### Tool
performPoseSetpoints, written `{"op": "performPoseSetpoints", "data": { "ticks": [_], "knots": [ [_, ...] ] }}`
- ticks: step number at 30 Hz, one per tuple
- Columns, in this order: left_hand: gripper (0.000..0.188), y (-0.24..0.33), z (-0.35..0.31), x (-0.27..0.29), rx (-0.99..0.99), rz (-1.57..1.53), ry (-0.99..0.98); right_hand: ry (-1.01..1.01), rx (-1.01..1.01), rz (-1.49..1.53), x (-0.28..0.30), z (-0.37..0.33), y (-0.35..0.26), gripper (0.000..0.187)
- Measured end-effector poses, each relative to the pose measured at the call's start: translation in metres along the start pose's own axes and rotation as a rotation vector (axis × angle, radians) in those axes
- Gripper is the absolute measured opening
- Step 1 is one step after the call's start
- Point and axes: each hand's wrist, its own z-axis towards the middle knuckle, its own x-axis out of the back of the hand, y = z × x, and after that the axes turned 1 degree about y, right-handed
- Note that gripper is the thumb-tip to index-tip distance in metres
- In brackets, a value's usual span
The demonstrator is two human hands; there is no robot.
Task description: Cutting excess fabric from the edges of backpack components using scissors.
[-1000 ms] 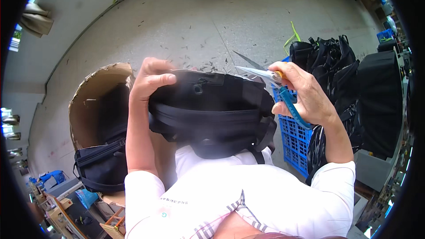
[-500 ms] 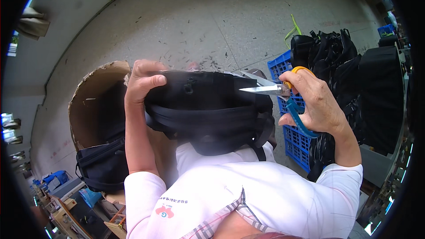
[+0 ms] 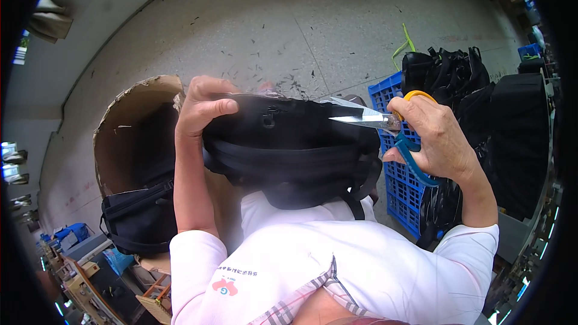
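Observation:
A black fabric bag (image 3: 289, 165) rests across my lap, with a zipped panel and a thick band along its side. My left hand (image 3: 206, 108) is closed on its upper left edge, thumb on the near side. In my right hand (image 3: 438, 139) are scissors (image 3: 364, 121) with one yellow-orange and one blue handle loop. Their blades are parted and point left, with a black edge of the bag's fabric between them. The fingers of my left hand behind the bag are hidden.
A large cardboard container (image 3: 137, 87) with black items inside stands at my left, a black bag (image 3: 141, 216) near its front. To my right are a blue plastic crate (image 3: 400, 204) and a heap of black bags (image 3: 445, 78). Dark scraps (image 3: 292, 78) litter the floor ahead.
The bag and both hands have shifted slightly right in the view. The scissors remain parted at the bag's upper right edge, and both grips are kept.

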Motion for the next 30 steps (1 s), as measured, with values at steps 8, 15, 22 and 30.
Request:
{"op": "performPoseSetpoints", "data": {
  "ticks": [8, 15, 22, 30],
  "knots": [
    [0.024, 0.001, -0.002, -0.002, -0.042, 0.020, -0.013, 0.015, 0.067, 0.011, -0.007, -0.008, 0.004, 0.052],
    [0.023, 0.004, -0.001, -0.003, -0.092, 0.028, -0.052, 0.050, 0.058, -0.028, 0.002, 0.009, -0.005, 0.052],
    [0.023, 0.006, -0.008, -0.003, -0.085, 0.046, -0.010, -0.078, 0.123, 0.060, 0.004, 0.012, 0.001, 0.048],
    [0.024, 0.007, -0.010, -0.004, -0.104, 0.124, -0.015, -0.114, 0.086, 0.125, 0.006, 0.012, -0.004, 0.046]
  ]
}}
